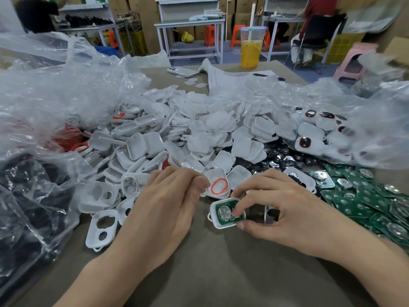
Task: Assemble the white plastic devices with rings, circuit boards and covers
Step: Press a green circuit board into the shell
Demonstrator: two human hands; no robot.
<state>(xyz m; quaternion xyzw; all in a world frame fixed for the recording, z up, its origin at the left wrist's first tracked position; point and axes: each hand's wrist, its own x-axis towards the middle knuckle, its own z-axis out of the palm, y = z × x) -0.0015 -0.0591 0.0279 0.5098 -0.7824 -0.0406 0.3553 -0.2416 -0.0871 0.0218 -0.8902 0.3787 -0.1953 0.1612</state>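
My right hand (281, 209) pinches a white plastic housing (226, 212) at the table's middle; a green circuit board with a round metal disc lies inside it. My left hand (163, 207) has curled fingers that grip the edge of a white cover (218, 185) with an orange ring seated in it, just above the housing. A big heap of white covers (177, 134) lies behind both hands. White shells with two holes (103, 229) lie to the left. Green circuit boards (363, 202) spread out on the right.
Crumpled clear plastic bags (55, 89) cover the left side and far right. Finished white devices with dark windows (314, 127) sit in the right bag. Black discs (285, 156) lie by the boards. A cup of yellow drink (251, 48), a phone (182, 72) and papers stand at the back.
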